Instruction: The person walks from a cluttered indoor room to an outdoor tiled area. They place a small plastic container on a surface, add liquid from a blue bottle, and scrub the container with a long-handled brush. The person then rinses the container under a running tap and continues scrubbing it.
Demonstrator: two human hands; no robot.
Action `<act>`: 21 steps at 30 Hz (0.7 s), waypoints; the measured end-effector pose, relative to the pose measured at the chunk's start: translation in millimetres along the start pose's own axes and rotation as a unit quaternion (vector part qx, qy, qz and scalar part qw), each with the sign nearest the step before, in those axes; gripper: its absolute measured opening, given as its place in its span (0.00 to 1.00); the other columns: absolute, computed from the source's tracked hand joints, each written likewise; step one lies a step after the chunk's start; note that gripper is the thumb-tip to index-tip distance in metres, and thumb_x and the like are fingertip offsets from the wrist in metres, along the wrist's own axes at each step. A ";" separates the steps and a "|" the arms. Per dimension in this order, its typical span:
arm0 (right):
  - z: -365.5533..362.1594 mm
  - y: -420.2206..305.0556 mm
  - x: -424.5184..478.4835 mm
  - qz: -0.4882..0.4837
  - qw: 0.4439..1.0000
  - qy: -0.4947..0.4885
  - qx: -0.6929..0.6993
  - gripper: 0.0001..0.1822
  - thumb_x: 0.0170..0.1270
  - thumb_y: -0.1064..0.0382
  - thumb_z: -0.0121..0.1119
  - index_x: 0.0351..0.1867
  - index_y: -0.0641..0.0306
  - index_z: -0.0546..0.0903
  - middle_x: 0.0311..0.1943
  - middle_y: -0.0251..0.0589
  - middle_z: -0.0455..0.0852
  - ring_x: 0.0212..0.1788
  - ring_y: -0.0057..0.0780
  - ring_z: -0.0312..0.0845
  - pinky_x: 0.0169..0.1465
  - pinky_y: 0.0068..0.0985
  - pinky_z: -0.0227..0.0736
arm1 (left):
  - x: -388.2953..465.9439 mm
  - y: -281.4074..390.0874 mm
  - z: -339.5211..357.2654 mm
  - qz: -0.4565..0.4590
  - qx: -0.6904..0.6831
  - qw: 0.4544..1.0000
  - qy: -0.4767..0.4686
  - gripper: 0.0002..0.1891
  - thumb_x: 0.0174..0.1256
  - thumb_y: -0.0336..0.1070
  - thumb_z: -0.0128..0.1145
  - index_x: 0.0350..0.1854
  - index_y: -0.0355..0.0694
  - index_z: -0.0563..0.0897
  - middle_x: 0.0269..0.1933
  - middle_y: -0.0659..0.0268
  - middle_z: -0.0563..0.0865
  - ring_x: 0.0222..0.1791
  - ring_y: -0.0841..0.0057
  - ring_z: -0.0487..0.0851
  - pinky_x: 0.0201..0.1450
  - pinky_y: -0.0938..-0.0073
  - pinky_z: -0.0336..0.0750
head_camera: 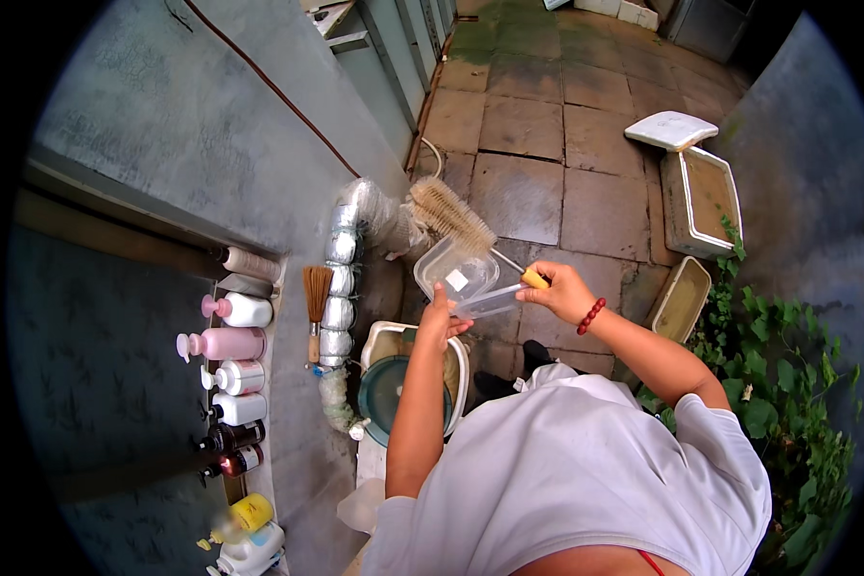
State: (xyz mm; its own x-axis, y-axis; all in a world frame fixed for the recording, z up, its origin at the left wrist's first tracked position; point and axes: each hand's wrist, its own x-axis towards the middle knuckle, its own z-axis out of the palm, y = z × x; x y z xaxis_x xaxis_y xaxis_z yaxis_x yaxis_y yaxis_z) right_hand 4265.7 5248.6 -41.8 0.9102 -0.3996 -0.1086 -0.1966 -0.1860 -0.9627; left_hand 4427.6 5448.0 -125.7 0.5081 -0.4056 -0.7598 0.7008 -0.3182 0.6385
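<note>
My left hand (pixel 439 322) grips a clear plastic food container (pixel 432 261) that bears a small white label. A second clear plastic piece (pixel 491 302), perhaps its lid, spans between both hands. In my right hand (pixel 563 294) is the yellow handle of a bristle brush (pixel 452 212). The brush's pale head points away from me, over the container's far edge. Fingers of my right hand also meet the end of the clear piece. Below my left forearm sits a teal basin (pixel 366 405) in a white sink (pixel 463 371); the forearm hides part of both.
A foil-wrapped pipe (pixel 341 279) runs along the left wall, with a wooden-handled brush (pixel 317 302) hanging beside it. Several pump bottles (pixel 234 344) line a ledge. White foam boxes (pixel 680 209) and leafy vines (pixel 770 381) lie right, on stone paving (pixel 515 194).
</note>
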 end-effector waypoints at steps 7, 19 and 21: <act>-21.2 -24.9 4.4 0.180 0.957 0.064 0.219 0.12 0.58 0.60 0.71 0.36 0.60 0.78 0.21 0.25 0.73 0.18 0.10 0.61 0.18 0.14 0.53 | 11.7 -10.8 -14.1 0.069 -0.119 0.989 -0.051 0.29 0.77 0.55 0.37 0.56 0.25 0.67 0.52 0.51 0.76 0.41 0.61 0.81 0.51 0.58 0.83; -20.6 -5.1 28.7 -0.014 0.969 0.144 0.202 0.08 0.58 0.73 0.64 0.35 0.61 0.76 0.41 0.36 0.81 0.32 0.16 0.73 0.35 0.18 0.71 | 11.8 11.7 -4.9 0.091 -0.035 0.982 -0.163 0.26 0.76 0.57 0.39 0.61 0.40 0.63 0.51 0.56 0.80 0.39 0.67 0.84 0.35 0.68 0.85; -15.3 7.6 35.3 -0.001 0.978 0.090 0.189 0.09 0.53 0.80 0.59 0.32 0.63 0.76 0.47 0.38 0.80 0.39 0.19 0.75 0.44 0.21 0.73 | 10.6 17.2 4.1 0.093 -0.053 0.978 -0.178 0.27 0.75 0.58 0.39 0.64 0.42 0.62 0.53 0.56 0.78 0.43 0.66 0.84 0.37 0.67 0.85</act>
State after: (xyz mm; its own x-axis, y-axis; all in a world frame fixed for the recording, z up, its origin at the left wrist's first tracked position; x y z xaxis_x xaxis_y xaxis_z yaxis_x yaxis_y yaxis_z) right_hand 4290.8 5219.4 -49.2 0.8245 -0.5580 -0.0939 -0.0151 0.1442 -0.9894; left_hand 4443.0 5434.7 -122.3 0.4382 -0.7264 -0.5295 0.6707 -0.1280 0.7306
